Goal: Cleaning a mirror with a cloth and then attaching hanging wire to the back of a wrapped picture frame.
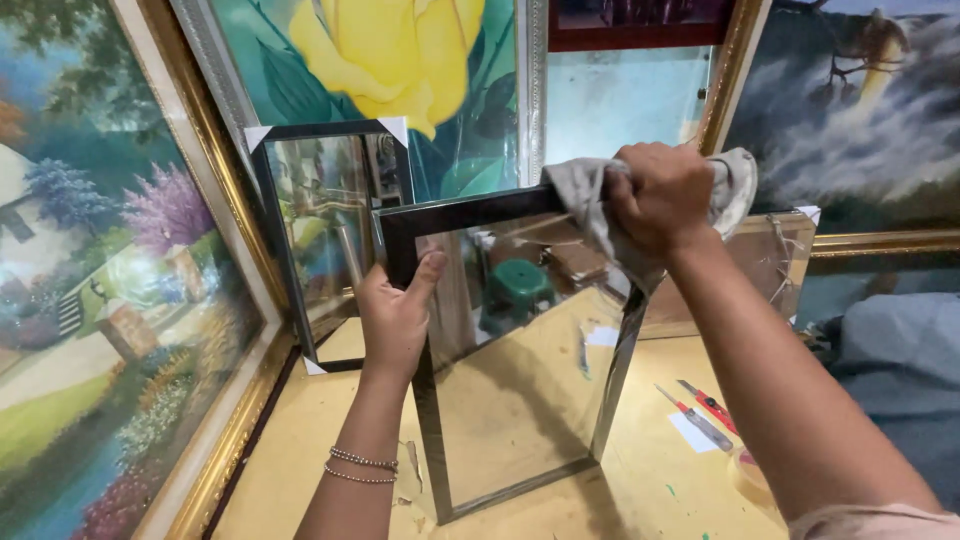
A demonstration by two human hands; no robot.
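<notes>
Grey cloth [600, 205] bunched in right hand [655, 195], pressed on top edge of dark-framed mirror [520, 390]. Left hand [395, 315] clamps frame's left side, mirror upright on yellow table [300, 450]. Likely wiping step; next stroke needs steady grip. Red-handled cutters [700, 408] lie nearby.

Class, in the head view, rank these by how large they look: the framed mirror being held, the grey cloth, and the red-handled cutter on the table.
1. framed mirror
2. grey cloth
3. red-handled cutter
The mirror sits nearer the camera, but the order is plain.
</notes>
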